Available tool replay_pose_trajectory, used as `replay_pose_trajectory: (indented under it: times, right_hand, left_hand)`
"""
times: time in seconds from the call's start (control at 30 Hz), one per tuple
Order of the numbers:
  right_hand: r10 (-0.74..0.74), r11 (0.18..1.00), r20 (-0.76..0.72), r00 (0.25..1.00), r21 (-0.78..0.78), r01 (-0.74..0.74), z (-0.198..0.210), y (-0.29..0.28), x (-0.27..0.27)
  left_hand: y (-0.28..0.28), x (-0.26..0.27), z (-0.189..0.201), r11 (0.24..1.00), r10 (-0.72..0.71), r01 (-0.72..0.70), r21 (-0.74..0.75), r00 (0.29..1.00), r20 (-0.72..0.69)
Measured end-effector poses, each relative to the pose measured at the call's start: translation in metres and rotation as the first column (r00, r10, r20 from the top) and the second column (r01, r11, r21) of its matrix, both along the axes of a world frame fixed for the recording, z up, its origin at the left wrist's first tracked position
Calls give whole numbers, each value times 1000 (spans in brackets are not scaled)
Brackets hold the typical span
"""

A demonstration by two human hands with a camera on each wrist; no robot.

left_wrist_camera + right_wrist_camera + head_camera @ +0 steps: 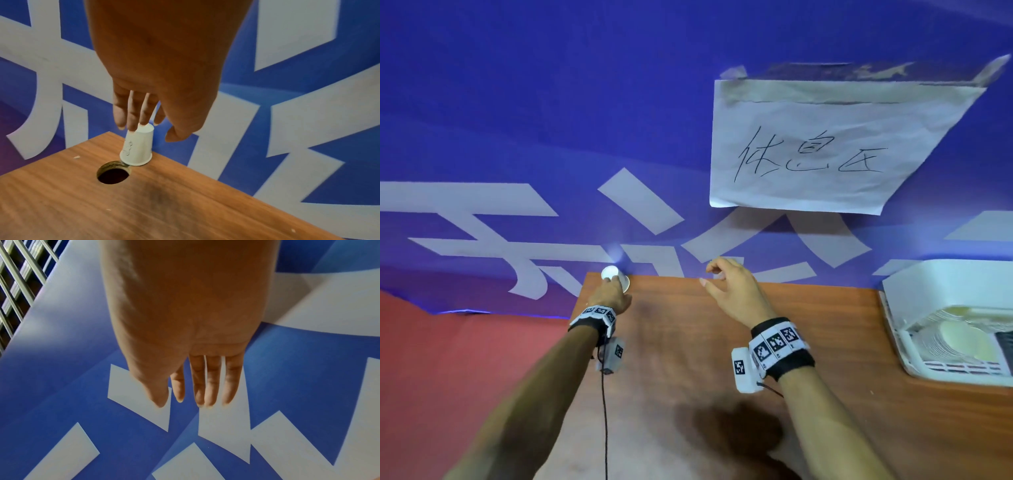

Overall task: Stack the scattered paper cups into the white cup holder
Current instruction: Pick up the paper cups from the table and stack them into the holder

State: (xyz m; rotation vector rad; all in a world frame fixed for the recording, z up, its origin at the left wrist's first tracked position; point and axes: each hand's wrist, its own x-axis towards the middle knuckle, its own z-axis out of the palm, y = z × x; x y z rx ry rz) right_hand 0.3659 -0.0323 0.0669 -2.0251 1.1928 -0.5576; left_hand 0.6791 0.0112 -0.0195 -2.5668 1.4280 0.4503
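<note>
Light in here is even and fairly bright, though a dark soft shadow pools on the wooden table (722, 342) near its front edge, and a small pale glare spot sits on the blue banner (551, 102) low down. The head view bows straight lines at its edges. Both wrist views look soft, the palms close to the lens dim and blurred.

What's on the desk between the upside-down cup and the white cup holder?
Head view: only bare wooden desk between paper cup and cup holder; the right hand hovers above it.
</note>
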Motion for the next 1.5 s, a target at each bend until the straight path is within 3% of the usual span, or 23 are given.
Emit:
replay_pose_trajectory:
  times: [0.13, 0.2, 0.37, 0.53, 0.7, 0.83, 0.97, 1.07, 1.17, 1.23, 1.43, 1.5]
  right_hand:
    - [-7, 1000, -27, 1000, -14, 7, -13, -13, 15]
    - [5, 1000, -56, 998, -2, -5, -23, -18, 21]
    - [34, 999, -113, 993, 25, -32, -47, -25, 27]
    - [28, 998, -129, 991, 53, -21, -58, -18, 20]
    - [25, 996, -130, 991, 84, -14, -64, -6, 14]
    - [4, 995, -130, 992, 102, 10, -62, -2, 3]
    - [-67, 987, -90, 994, 139, 79, -51, 1, -14]
    - [-122, 974, -43, 992, 186, 128, -34, 3, -31]
    - [-195, 956, 59, 979, 234, 177, -12, 8, -53]
    - [-237, 946, 116, 965, 253, 202, -1, 11, -70]
    - [-258, 949, 241, 935, 244, 199, 25, 28, -130]
    - [-274, 951, 261, 926, 218, 220, 34, 35, -154]
  left_hand:
    - [-19, 32, -30, 990, -125, 133, -37, 979, 162]
    - [-28, 42, -45, 990, -111, 124, -70, 981, 157]
    - [-40, 69, -78, 997, 51, -51, -50, 999, 5]
    - [-43, 79, -82, 1000, -10, 9, 19, 1000, 11]
    - [-29, 45, -92, 998, 61, -65, -4, 962, -266]
    - [-9, -9, -68, 986, 77, -131, -105, 907, -414]
    - [5, -72, -17, 933, -8, -216, -287, 786, -618]
    - [10, -117, 32, 877, -95, -311, -366, 636, -766]
    - [12, -160, 68, 864, -110, -396, -311, 453, -884]
    - [13, -184, 83, 877, -106, -400, -268, 382, -918]
    - [18, -265, 121, 941, -188, -212, -264, 323, -928]
    - [19, -294, 130, 950, -220, -133, -283, 357, -908]
